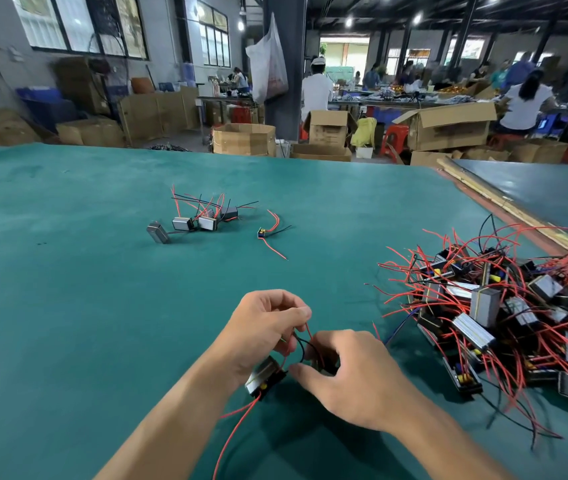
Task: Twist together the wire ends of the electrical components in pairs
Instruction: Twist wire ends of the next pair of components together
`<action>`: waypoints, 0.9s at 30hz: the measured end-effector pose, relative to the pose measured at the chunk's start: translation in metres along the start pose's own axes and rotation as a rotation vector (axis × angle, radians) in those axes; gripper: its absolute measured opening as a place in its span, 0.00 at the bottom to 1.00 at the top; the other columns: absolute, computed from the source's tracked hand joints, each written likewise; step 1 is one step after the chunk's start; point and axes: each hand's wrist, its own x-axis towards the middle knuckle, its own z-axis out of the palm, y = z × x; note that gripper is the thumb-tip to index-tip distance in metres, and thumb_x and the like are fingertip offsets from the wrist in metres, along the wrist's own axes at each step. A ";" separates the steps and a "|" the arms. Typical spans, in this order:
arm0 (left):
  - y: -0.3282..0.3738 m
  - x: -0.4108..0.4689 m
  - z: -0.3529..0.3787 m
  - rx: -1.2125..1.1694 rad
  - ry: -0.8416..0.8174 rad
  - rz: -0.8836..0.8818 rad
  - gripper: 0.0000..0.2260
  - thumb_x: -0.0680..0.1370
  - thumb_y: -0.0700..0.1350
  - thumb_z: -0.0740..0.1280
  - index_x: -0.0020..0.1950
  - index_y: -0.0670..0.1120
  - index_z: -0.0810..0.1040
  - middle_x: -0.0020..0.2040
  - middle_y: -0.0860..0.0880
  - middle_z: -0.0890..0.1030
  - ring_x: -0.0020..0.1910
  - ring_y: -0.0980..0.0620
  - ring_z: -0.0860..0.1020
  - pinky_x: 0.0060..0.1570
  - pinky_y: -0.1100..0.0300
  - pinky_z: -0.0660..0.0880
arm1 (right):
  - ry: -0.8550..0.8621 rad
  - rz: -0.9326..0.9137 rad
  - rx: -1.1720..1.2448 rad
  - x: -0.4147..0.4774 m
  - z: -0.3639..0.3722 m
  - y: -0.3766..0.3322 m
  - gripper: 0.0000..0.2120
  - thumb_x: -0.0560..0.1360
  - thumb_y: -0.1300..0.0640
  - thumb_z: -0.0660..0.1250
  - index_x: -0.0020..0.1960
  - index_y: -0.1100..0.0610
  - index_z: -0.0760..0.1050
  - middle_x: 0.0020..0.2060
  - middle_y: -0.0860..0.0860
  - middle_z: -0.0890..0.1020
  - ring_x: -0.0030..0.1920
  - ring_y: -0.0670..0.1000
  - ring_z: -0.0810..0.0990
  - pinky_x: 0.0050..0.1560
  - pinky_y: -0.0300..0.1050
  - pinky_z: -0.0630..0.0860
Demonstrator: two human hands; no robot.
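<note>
Low in the middle of the green table [67,271], both my hands work on one small silver and black component [264,375] with red and black wires. My left hand [265,327] pinches wire ends between thumb and fingertips just above the component. My right hand [348,372] curls over the wires beside it, fingertips pinching a black wire loop [301,348]. A long red wire [237,424] trails from the component toward me. What lies under my right palm is hidden.
A large tangled pile of components with red wires [504,313] lies at the right. Farther back sits a small group of components [199,220] and a single small part [263,233]. A wooden strip [504,206] borders the table's right edge. Cardboard boxes and people fill the background.
</note>
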 end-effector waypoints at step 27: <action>-0.016 0.014 -0.007 0.288 0.387 0.092 0.06 0.76 0.48 0.69 0.46 0.51 0.72 0.41 0.52 0.79 0.29 0.52 0.76 0.30 0.61 0.71 | 0.522 -0.343 -0.025 0.000 -0.022 -0.013 0.24 0.65 0.68 0.61 0.61 0.61 0.76 0.61 0.52 0.77 0.64 0.51 0.73 0.73 0.43 0.61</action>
